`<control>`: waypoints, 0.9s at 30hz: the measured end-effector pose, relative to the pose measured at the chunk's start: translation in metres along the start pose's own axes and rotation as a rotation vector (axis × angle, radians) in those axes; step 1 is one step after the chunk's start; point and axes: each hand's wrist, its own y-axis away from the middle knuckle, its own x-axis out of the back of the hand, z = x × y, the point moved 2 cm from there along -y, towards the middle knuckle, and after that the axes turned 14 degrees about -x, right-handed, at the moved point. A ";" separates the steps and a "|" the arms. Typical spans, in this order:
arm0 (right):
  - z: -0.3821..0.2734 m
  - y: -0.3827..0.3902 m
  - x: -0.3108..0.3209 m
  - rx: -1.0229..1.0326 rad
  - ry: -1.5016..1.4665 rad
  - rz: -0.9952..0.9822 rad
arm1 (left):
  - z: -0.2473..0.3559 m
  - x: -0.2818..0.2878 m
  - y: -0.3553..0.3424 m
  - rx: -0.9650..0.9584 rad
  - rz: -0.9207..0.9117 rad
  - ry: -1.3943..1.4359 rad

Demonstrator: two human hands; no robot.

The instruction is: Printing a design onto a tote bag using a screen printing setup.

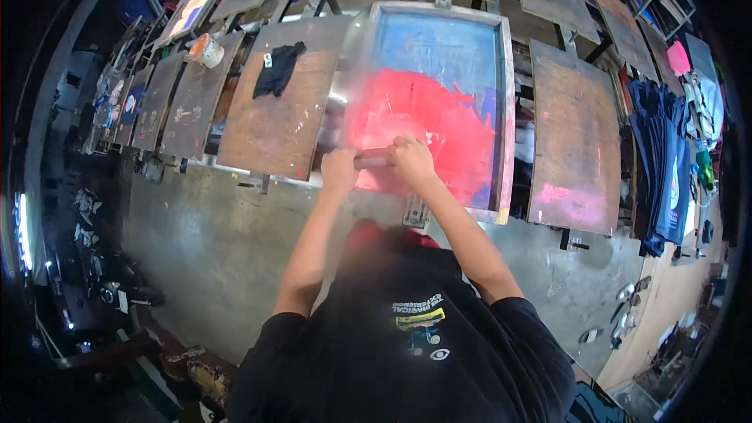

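A printing screen in a pale frame lies before me, its blue mesh largely covered at the near part by bright red ink. My left hand and my right hand both grip a squeegee across the screen's near left part, fingers wrapped over its handle. Haze in the picture blurs the left part of the screen. On the board to the left lies a small folded black cloth.
Several stained boards stand in rows around the screen, with a bucket on one at upper left. Dark navy garments hang at the right. A metal bracket juts below the screen. Concrete floor shows beneath, and shelving stands upper right.
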 end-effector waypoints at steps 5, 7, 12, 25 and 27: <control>0.003 0.029 0.024 -0.018 0.011 -0.243 | 0.027 0.026 0.014 -0.111 -0.212 0.057; 0.006 0.024 0.032 -0.015 0.000 -0.252 | 0.027 0.036 0.009 -0.121 -0.277 0.084; 0.009 -0.005 0.035 -0.076 0.028 -0.227 | 0.012 0.039 -0.026 -0.125 -0.420 0.090; -0.046 0.070 0.015 -0.229 0.102 0.074 | 0.015 0.075 0.026 -0.416 -0.277 0.224; -0.052 0.070 0.019 -0.190 0.039 0.036 | -0.015 0.037 0.037 -0.395 -0.220 0.221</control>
